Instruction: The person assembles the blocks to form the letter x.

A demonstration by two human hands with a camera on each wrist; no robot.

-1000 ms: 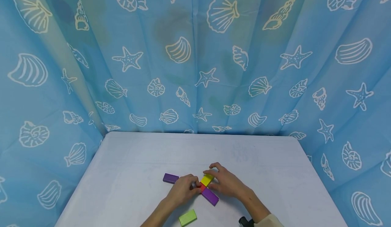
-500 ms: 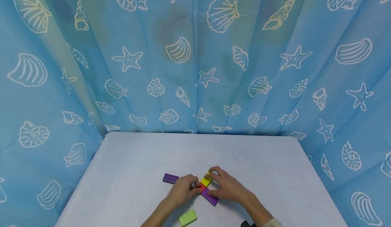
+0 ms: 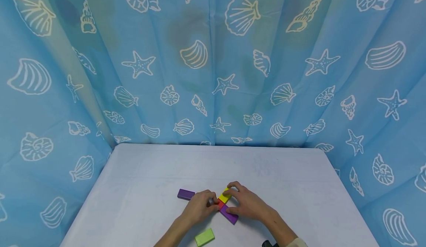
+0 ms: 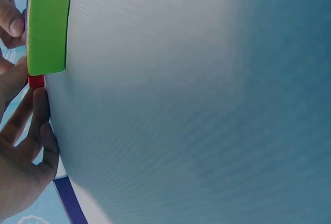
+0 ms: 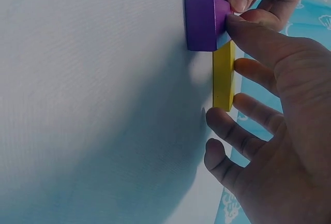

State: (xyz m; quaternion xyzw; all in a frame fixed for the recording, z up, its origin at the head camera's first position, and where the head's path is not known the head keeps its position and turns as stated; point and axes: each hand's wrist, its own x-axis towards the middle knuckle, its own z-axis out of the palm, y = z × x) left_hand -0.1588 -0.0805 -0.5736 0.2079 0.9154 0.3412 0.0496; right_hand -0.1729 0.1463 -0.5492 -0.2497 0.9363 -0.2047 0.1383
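My left hand (image 3: 198, 207) pinches a red block (image 3: 220, 204) between thumb and fingertips; the hand covers much of it. My right hand (image 3: 249, 202) spans two blocks with spread fingers. Its thumb touches the top of a purple block (image 3: 230, 216), while other fingertips rest along a yellow block (image 3: 223, 198). The yellow and purple blocks lie at an angle to each other, with the red one at their meeting point. In the right wrist view, the purple block (image 5: 200, 23) shows its end above the upright-looking side of the yellow block (image 5: 222, 79).
A light green block (image 3: 204, 237) lies nearer the front of the white table (image 3: 149, 173). Another purple block (image 3: 185, 194) lies left of my left hand. Blue curtains (image 3: 213, 66) with shell prints hang behind the table. A dark object (image 3: 267, 243) shows beside my right sleeve.
My right thumb has moved from beside the yellow block onto the purple block, and the fingers have settled lower on the yellow one. My left hand has stayed in place.
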